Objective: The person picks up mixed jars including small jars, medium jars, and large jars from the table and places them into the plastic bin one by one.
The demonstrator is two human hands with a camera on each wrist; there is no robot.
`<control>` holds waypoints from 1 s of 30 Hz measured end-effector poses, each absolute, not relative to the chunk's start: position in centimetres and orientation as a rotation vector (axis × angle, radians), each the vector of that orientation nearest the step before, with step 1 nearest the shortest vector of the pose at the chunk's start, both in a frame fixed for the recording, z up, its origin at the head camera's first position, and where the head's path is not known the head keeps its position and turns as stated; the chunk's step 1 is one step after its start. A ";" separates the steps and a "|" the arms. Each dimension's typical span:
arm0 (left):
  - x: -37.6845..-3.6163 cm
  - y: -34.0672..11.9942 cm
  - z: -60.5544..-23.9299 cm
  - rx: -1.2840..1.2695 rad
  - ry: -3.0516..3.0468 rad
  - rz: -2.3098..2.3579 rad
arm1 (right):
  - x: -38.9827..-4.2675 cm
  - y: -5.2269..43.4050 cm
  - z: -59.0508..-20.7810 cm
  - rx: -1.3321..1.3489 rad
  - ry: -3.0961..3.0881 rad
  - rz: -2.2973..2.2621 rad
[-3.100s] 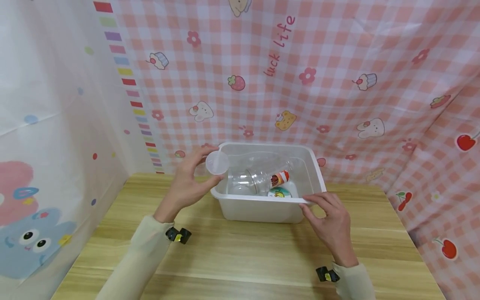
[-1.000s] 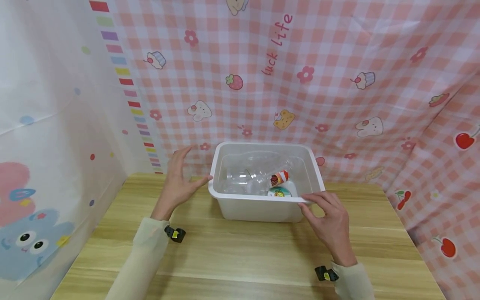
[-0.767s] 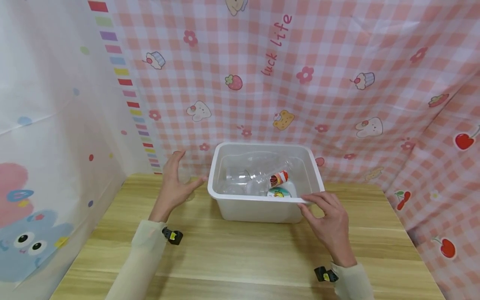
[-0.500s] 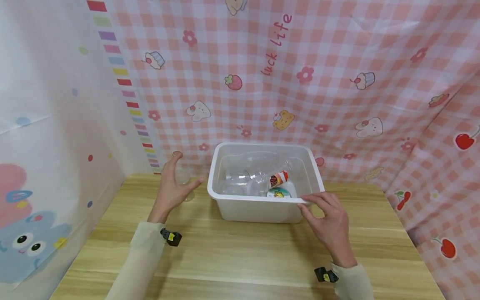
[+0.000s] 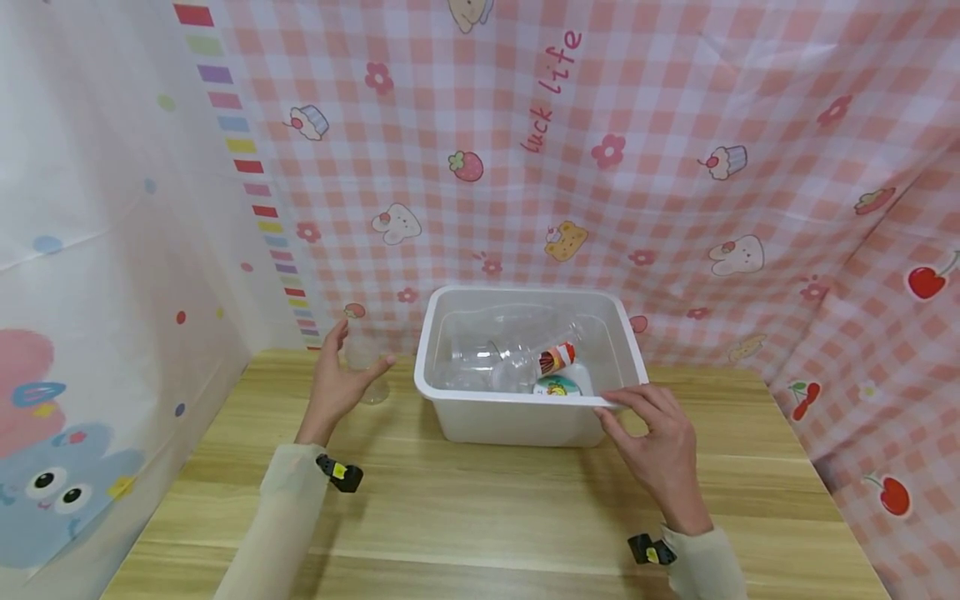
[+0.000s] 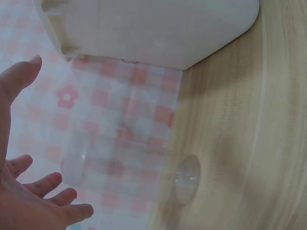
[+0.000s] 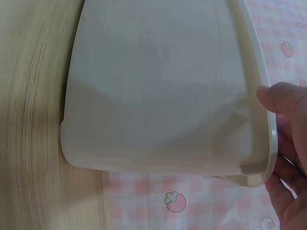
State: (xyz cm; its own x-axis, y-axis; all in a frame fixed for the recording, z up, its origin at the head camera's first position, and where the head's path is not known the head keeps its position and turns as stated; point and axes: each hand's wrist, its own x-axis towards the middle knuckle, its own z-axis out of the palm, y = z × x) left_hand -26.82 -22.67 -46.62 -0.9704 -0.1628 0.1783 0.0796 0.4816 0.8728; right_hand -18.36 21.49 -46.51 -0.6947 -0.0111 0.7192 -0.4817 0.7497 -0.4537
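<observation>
A tall clear plastic container [image 5: 366,360] stands upright on the table, left of a white plastic bin. Its round base [image 6: 187,179] shows on the wood in the left wrist view; its exact kind is hard to make out. Around it, thumb and fingers spread, is my left hand [image 5: 335,390], apart from it in the left wrist view. My right hand [image 5: 660,446] pinches the front right rim of the white bin [image 5: 525,422]. Inside the bin lie clear plastic bottles or jars [image 5: 480,358], a red-and-white label [image 5: 557,358] and a round green-and-white piece [image 5: 558,387].
The wood-patterned table [image 5: 480,517] extends in front of the bin and to both sides. A pink checked cloth [image 5: 510,208] hangs right behind it. At the left hangs a white printed cloth [image 5: 127,275].
My left hand carried the clear container from the bin's left rim down to the table at the left, then let go and drew back slightly. My right hand stays on the rim.
</observation>
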 end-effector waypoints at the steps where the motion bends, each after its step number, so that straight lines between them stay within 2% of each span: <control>1: -26.8 -22.8 -46.8 0.099 -2.501 -1.511 | -18.4 21.5 -46.5 0.368 -2.217 0.833; 15: -27.1 -23.5 -48.3 0.307 -2.521 -1.683 | -18.4 21.5 -46.6 0.365 -2.212 0.858; 30: -27.2 -23.5 -49.1 0.330 -2.466 -1.655 | -18.4 21.5 -46.6 0.373 -2.193 0.844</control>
